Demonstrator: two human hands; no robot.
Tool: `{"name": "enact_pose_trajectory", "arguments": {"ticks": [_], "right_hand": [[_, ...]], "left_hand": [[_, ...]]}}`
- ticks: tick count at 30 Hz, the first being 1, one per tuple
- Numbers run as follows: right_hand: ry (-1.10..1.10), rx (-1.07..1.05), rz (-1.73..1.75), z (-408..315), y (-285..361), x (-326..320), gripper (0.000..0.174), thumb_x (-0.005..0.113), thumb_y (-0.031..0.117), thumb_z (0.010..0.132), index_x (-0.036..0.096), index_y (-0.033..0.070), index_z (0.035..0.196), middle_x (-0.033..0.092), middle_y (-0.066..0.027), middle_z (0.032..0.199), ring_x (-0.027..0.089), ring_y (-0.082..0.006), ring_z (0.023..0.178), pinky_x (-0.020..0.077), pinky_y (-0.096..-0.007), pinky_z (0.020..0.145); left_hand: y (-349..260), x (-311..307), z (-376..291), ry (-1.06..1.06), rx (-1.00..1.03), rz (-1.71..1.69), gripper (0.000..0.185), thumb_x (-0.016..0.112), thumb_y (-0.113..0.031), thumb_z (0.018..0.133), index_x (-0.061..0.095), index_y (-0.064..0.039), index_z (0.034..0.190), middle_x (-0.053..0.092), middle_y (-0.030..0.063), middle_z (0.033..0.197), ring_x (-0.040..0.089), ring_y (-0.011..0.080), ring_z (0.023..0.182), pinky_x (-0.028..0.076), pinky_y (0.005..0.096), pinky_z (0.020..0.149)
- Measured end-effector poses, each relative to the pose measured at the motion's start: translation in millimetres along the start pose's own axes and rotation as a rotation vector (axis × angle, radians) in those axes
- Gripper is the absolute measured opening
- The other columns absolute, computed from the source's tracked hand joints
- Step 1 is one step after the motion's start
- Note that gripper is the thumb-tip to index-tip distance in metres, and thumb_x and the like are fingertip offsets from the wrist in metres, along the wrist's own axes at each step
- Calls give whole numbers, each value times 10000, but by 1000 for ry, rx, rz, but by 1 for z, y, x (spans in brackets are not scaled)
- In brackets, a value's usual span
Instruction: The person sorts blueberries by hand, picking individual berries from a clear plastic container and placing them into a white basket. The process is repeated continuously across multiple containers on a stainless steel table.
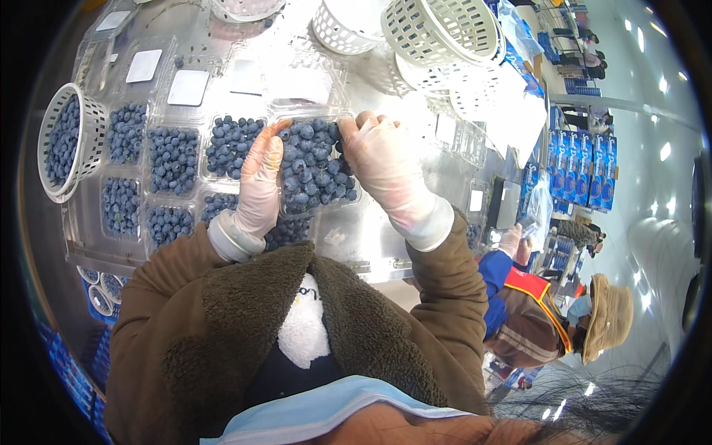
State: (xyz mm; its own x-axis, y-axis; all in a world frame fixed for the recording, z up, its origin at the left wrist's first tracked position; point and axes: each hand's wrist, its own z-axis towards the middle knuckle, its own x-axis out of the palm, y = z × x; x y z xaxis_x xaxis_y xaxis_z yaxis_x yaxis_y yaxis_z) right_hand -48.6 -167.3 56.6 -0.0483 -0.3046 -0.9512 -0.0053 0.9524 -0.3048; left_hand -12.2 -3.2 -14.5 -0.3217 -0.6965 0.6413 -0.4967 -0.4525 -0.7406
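Both my hands wear thin translucent gloves. My left hand (261,181) grips the left side of a clear plastic clamshell punnet (356,201) filled with blueberries (314,161). At the punnet's upper right side is my right hand (384,161), its fingers bent over the rim and touching the berries' edge; whether it pinches a berry or only the rim cannot be told. The punnet's lid (306,83) lies folded back, away from me. Left of my left hand, several filled punnets (173,161) stand in two rows with their lids open.
A white slotted basket (89,144) of blueberries stands at the far left. More slotted baskets (439,33) are at the top, beside blue printed cartons (528,72). On the right, a co-worker in a straw hat (609,320) works at the metal table (356,245). Stacked cartons (581,167) stand beyond.
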Motion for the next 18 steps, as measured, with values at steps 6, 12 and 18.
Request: {"name": "enact_pose_trajectory", "arguments": {"ticks": [6,12,18], "right_hand": [[12,-95,558,13,-19,-16,142,649,99,758,602,94,892,602,-77,778,613,-263,702,486,-368,622],[42,-140,731,6,-22,-29,151,696,89,744,659,105,890,618,-58,816,603,-228,695,476,-330,622],[-210,-53,719,10,-27,-24,154,692,69,741,668,101,890,591,-61,796,583,-241,728,462,-347,654]], "left_hand": [[-6,-4,2,21,42,-139,358,381,-261,1004,428,-40,1280,557,85,1174,572,145,1045,492,302,918],[-8,-10,7,-3,56,-193,359,362,-274,1005,411,-50,1281,565,111,1167,592,181,1040,512,324,906],[-12,-10,8,17,10,-181,410,384,-341,996,434,-57,1288,538,64,1205,532,139,1104,436,303,973]]}}
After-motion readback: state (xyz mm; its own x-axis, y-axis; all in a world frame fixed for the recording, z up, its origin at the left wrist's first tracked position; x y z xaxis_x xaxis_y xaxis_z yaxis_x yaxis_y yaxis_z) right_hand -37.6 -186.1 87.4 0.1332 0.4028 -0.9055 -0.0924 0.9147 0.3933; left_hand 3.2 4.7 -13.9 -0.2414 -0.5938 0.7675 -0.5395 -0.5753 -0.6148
